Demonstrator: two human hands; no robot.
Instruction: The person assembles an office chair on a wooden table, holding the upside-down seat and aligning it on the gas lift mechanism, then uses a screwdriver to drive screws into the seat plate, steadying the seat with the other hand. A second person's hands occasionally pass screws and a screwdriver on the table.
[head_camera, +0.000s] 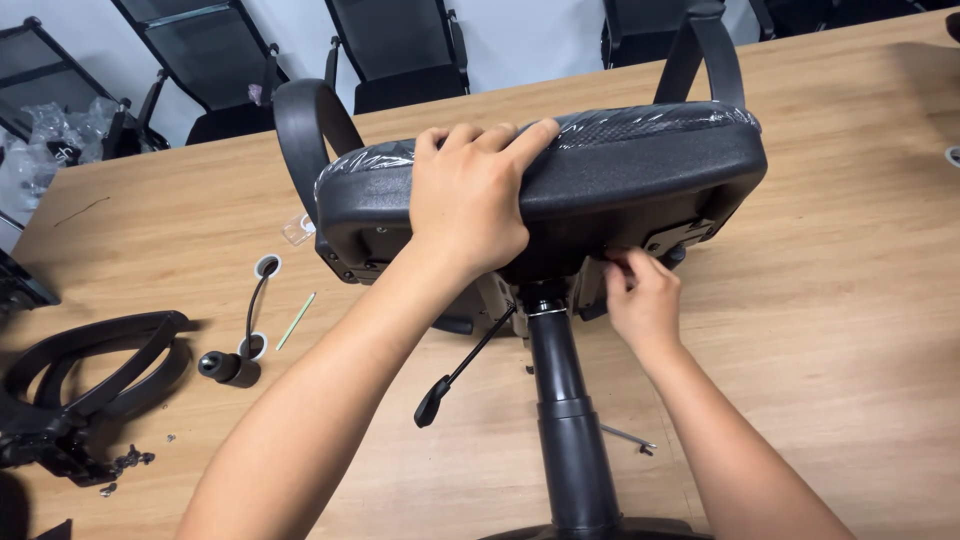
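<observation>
- head view looks down on a black padded office chair seat wrapped in clear plastic film (620, 165), lying tipped on its side on the long wooden bench (850, 300), its underside turned toward the person.
- left hand (470, 205) is spread flat over the seat's upper edge, fingers draped across the film, seemingly to steady it.
- right hand (640, 295) has its fingertips drawn together under the seat, beside the black gas-lift column (565, 400); what they pinch is hidden.
- a thin black lever with a paddle tip (465, 365) juts down-left from the mechanism.
- seat looks new: film glossy, both looped black armrests fitted.
- a separate curved black plastic frame (90, 370) and a small black knob (225, 367) lie apart on the bench.
</observation>
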